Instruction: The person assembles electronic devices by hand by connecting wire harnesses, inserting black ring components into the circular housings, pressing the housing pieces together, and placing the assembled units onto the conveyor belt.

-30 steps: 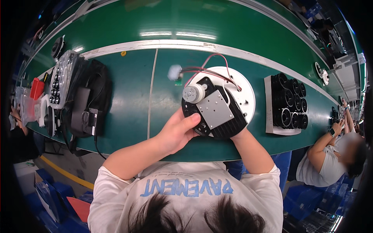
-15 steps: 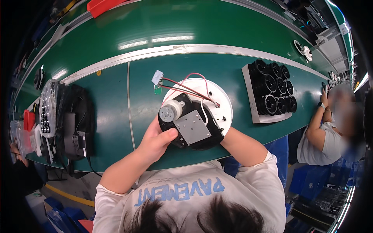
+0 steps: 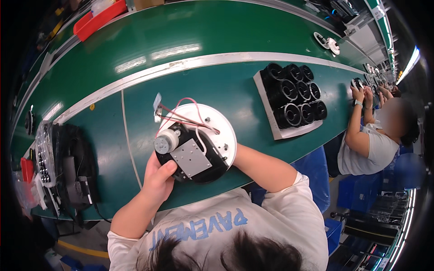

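My left hand [image 3: 159,177] grips the near left edge of a black motor assembly [image 3: 212,175], thumb on top. A silver cylindrical motor [image 3: 163,143] and a flat grey metal plate [image 3: 191,158] are mounted on it. Against its far side lies a round white disc [image 3: 228,131], with wires passing through a hole in it. Red and dark wires lead to a small connector and circuit board [image 3: 157,107] hanging at the left. My right forearm [image 3: 264,168] reaches in behind the disc, which hides my right hand and its fingers.
A white tray [image 3: 266,106] of black ring-shaped parts [image 3: 289,90] stands to the right. Plastic-wrapped parts [image 3: 45,158] and a black bag-like item [image 3: 74,167] lie at left. A red bin [image 3: 99,19] sits at far left. Another person [image 3: 373,135] works at the right.
The view has shifted, so the bench items sit differently in the picture. The assembly stays in my left hand, and the connector and its wires have turned slightly.
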Motion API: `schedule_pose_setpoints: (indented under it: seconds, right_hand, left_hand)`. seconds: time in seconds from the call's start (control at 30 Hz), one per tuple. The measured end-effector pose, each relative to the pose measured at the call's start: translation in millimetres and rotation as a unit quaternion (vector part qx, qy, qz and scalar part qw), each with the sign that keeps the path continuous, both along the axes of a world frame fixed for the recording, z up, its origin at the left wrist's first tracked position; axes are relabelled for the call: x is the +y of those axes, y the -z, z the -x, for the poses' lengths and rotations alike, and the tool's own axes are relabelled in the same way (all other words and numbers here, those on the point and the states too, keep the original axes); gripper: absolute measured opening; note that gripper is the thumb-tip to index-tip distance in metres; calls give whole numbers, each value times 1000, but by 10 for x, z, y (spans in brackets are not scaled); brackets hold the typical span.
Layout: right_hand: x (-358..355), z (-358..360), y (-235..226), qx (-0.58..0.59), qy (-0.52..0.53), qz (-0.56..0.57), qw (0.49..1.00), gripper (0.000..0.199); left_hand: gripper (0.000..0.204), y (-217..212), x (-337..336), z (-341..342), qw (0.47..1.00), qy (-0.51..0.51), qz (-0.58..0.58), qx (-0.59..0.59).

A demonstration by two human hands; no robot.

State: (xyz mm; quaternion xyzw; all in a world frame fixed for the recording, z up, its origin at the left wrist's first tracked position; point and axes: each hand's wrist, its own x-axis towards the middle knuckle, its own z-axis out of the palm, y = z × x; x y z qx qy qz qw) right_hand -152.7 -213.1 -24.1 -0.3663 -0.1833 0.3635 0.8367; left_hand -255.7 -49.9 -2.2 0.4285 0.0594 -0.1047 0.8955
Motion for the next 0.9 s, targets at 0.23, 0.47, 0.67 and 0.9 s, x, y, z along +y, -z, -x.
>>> schedule_pose_setpoints:
  seconds: [0.23,0.47,0.67,0.9]
  right_hand:
    - [-49,67,-90,73,83,54,992,45]
    - [-183,92,-171,-145,117,129,974,65]
    - [-149,79,-144,-110,110,104,982,62]
    - [-156,77,-158,-121,103,102,982,63]
  left_hand:
    - [60,-46,20,-49,1000,-6,11,-5]
    - [59,-67,49,-75,999,-25,-38,-19]
    - [58,-75,81,-89,999,-26,-41,-18]
    - [58,-100,66,-97,998,-36,-50,-28]
